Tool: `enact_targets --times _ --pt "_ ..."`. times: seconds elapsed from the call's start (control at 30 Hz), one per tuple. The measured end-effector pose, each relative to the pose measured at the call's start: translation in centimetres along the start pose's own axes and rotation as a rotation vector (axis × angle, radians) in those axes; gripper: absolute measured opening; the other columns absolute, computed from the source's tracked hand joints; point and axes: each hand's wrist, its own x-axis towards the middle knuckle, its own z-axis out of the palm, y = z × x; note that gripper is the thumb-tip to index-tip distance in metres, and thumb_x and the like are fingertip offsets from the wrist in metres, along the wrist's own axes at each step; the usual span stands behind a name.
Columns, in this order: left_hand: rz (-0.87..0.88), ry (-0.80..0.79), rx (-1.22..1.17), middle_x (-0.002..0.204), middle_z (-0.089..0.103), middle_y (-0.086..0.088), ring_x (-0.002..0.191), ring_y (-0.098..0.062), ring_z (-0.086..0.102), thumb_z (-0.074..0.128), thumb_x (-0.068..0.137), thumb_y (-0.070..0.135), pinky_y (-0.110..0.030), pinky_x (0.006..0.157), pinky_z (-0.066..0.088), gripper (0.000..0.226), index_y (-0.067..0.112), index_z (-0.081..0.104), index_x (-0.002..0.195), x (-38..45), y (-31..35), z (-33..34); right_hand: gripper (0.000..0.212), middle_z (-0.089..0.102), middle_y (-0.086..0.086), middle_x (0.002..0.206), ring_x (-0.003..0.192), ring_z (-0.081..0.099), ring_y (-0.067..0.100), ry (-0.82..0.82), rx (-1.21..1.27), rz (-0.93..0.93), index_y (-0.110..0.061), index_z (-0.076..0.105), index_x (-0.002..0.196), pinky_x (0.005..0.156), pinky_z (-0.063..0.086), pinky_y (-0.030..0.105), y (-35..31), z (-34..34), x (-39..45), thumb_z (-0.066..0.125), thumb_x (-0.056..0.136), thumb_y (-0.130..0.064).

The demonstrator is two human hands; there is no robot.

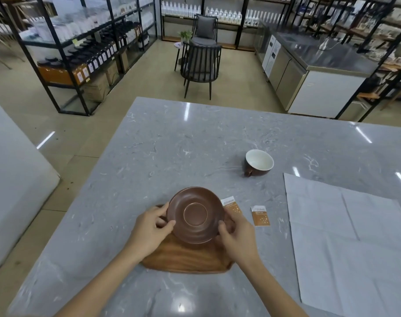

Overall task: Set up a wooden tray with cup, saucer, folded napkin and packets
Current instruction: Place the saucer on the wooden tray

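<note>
A brown saucer (195,215) is held tilted over the wooden tray (190,259). My left hand (151,227) grips its left rim and my right hand (237,235) grips its right rim. A brown cup (259,162) with a white inside stands farther back on the right, its handle toward me. Two orange-and-white packets lie flat to the right of the tray, one (232,205) partly behind my right hand, the other (260,215) apart from it. A large white napkin (355,243) lies unfolded on the right side of the table.
All of this rests on a grey marble table (172,145). Beyond its far edge stand two dark chairs (200,62), black shelving with bottles (80,53), and a steel counter (309,72).
</note>
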Motion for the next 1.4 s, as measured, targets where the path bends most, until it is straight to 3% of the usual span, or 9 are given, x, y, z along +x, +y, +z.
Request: enact_targets --times 0.2,0.33,0.43,0.53,0.7,0.8,1.0,1.27,1.4 --pt "-0.068 -0.008 -0.077 0.105 0.071 -0.001 0.077 -0.014 0.076 0.079 0.086 0.007 -0.014 0.081 0.057 0.063 0.012 0.054 0.143 -1.6 -1.3 0.6 0.072 0.077 -0.018 0.081 0.071 0.077 0.009 -0.041 0.123 0.087 -0.077 0.056 0.109 0.069 0.066 0.035 1.3 0.4 -2.2 0.062 0.092 -0.007" --pt "-0.102 0.007 -0.102 0.109 0.07 0.0 0.077 -0.014 0.077 0.08 0.084 0.007 -0.028 0.082 0.063 0.064 0.013 0.055 0.143 -2.3 -2.2 1.1 0.065 0.077 -0.011 0.072 0.067 0.075 0.005 -0.025 0.077 0.082 -0.078 0.051 0.114 0.073 0.065 0.039 2.3 0.7 -3.0 0.062 0.09 -0.018" --pt "-0.11 0.005 -0.108 0.109 0.068 0.0 0.08 -0.014 0.077 0.08 0.084 0.006 -0.031 0.079 0.064 0.065 0.013 0.054 0.143 -2.6 -2.6 1.4 0.053 0.075 -0.01 0.069 0.064 0.074 0.002 -0.024 0.05 0.104 -0.06 0.059 0.122 0.072 0.062 0.032 2.9 0.9 -3.3 0.065 0.092 -0.016" --pt "-0.121 0.007 -0.114 0.108 0.067 0.001 0.079 -0.014 0.077 0.079 0.084 0.005 -0.016 0.073 0.061 0.064 0.012 0.055 0.143 -2.8 -2.9 1.6 0.046 0.073 -0.009 0.064 0.061 0.072 0.001 -0.023 0.001 0.104 -0.039 0.063 0.13 0.07 0.059 0.022 3.0 0.9 -3.3 0.067 0.092 -0.013" --pt "-0.122 0.004 -0.1 0.107 0.068 0.002 0.081 -0.014 0.076 0.08 0.084 0.006 -0.022 0.076 0.063 0.063 0.012 0.055 0.142 -2.9 -3.1 1.7 0.044 0.072 -0.005 0.063 0.064 0.073 0.003 -0.028 -0.031 0.146 -0.02 0.064 0.136 0.078 0.061 0.037 2.8 0.8 -3.4 0.069 0.092 -0.013" --pt "-0.121 -0.008 -0.077 0.106 0.069 0.002 0.081 -0.016 0.077 0.08 0.085 0.009 -0.021 0.08 0.062 0.062 0.014 0.057 0.142 -2.7 -3.3 1.5 0.045 0.073 -0.007 0.067 0.064 0.073 0.004 -0.036 -0.006 0.165 -0.021 0.064 0.137 0.077 0.062 0.038 2.9 0.9 -3.6 0.067 0.093 -0.013" --pt "-0.101 -0.007 -0.063 0.106 0.07 0.004 0.084 -0.011 0.076 0.079 0.086 0.012 -0.007 0.078 0.054 0.06 0.019 0.057 0.142 -2.7 -3.6 1.5 0.045 0.073 -0.014 0.07 0.065 0.073 0.003 -0.037 0.013 0.159 -0.025 0.063 0.137 0.071 0.059 0.021 3.0 1.0 -3.9 0.067 0.093 -0.014" --pt "-0.098 -0.001 -0.076 0.107 0.07 0.005 0.088 -0.01 0.075 0.077 0.087 0.012 -0.015 0.078 0.057 0.059 0.023 0.057 0.142 -2.6 -4.2 1.7 0.044 0.07 -0.008 0.069 0.068 0.071 0.007 -0.012 0.023 0.157 -0.031 0.065 0.134 0.071 0.062 0.029 3.4 1.1 -4.0 0.067 0.093 -0.015" --pt "-0.104 0.018 -0.08 0.107 0.07 0.005 0.087 -0.009 0.075 0.077 0.086 0.011 -0.016 0.077 0.057 0.059 0.022 0.059 0.141 -2.5 -4.5 1.9 0.044 0.069 -0.011 0.071 0.071 0.069 0.005 -0.004 0.018 0.134 -0.029 0.066 0.134 0.067 0.054 0.011 3.3 1.2 -4.2 0.068 0.092 -0.015"
